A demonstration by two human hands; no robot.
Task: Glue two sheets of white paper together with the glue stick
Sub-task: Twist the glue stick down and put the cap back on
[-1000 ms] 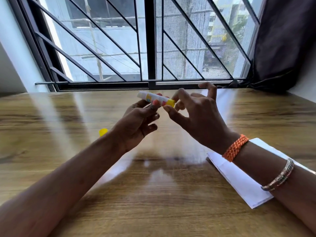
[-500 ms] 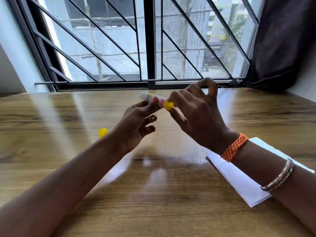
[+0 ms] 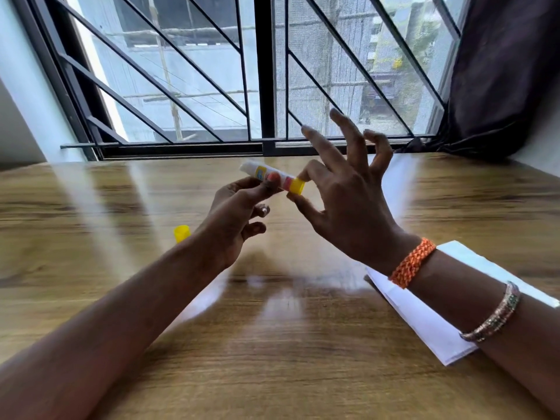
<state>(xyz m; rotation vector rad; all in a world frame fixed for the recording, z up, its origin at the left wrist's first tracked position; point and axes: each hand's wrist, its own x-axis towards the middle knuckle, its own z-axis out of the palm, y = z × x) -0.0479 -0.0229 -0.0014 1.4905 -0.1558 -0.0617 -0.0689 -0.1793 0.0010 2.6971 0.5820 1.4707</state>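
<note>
Two hands — left hand (image 3: 233, 213), right hand (image 3: 348, 204) — pinch glue stick (image 3: 271, 178).

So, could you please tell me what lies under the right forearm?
White paper lies on the wooden table beneath the right forearm; the arm covers its middle, so separate sheets cannot be counted.

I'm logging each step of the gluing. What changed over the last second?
The right hand spread its outer fingers upward, thumb and forefinger still pinching the glue stick's yellow base. The left hand still holds the tube. The yellow cap and white paper have not moved.
</note>
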